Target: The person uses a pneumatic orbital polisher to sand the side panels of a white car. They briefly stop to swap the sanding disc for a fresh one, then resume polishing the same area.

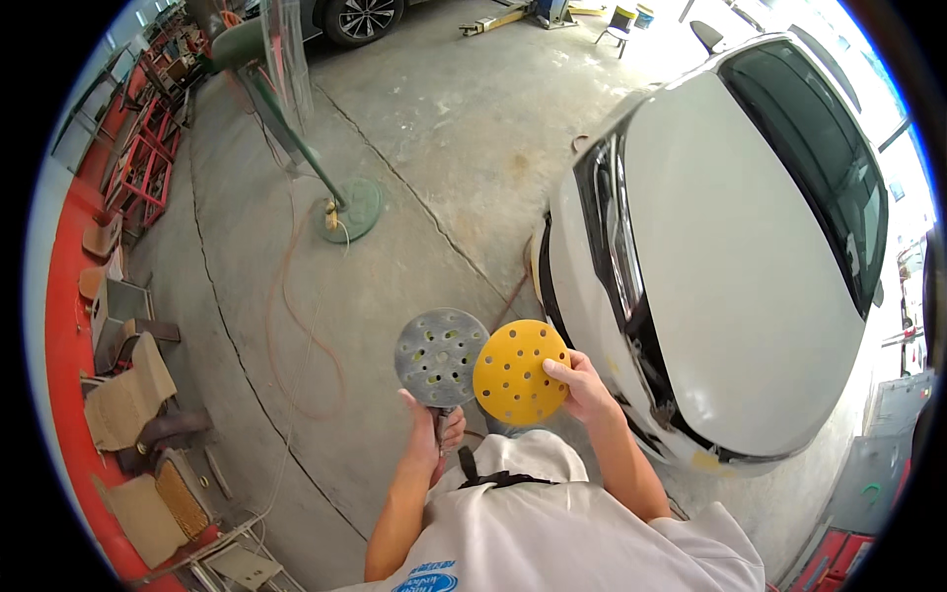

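Observation:
My left hand [434,431] is wrapped round the dark handle of an orbital sander [443,357]. The sander's round grey pad, dotted with holes, faces up toward me. In my right hand [584,383] is a yellow sanding disc [520,372] with several punched holes, its rim pinched between thumb and fingers. Side by side, the disc and the pad meet or slightly overlap at their edges, with the disc in front. Most of the sander's body is hidden behind its pad.
A white car [735,257] stands close on my right, its front end toward me. Ahead on the left is a green round-based stand [350,210], with a hose [286,345] looped on the concrete floor. Worn chairs [128,395] line the red and white wall at left.

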